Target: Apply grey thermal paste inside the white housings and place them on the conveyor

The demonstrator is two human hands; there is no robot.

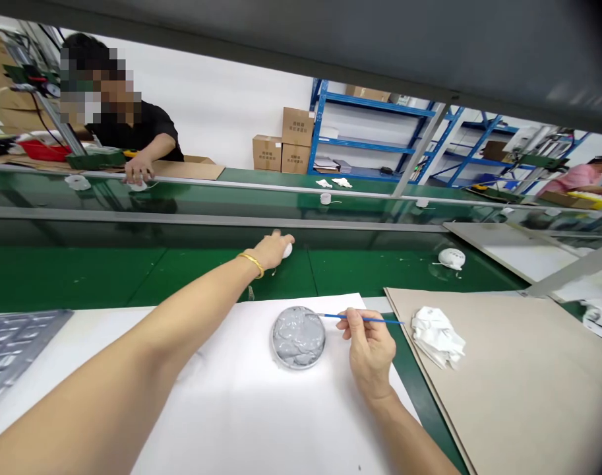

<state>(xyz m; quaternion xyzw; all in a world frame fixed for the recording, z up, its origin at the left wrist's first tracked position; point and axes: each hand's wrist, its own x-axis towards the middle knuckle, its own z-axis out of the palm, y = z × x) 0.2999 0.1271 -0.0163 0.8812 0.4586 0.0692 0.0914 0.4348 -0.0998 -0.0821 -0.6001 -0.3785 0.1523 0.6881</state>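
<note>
My left hand (270, 251) reaches far forward over the green bench, its fingers closed around a small white round part (287, 251), mostly hidden behind them. My right hand (370, 349) pinches a thin blue-handled brush (341, 316) and holds it nearly level. The brush tip touches the grey paste (297, 340), which fills a shallow round dish (301, 367). Under the dish lies a large white sheet (241, 409).
A crumpled white tissue (438, 336) rests on brown cardboard (523, 382) at right. Another white round part (451, 258) with a cord sits beyond. A grey plastic tray (18, 349) lies left. Across the rails, a co-worker's hand (140, 168) touches a white part. A shelf overhangs above.
</note>
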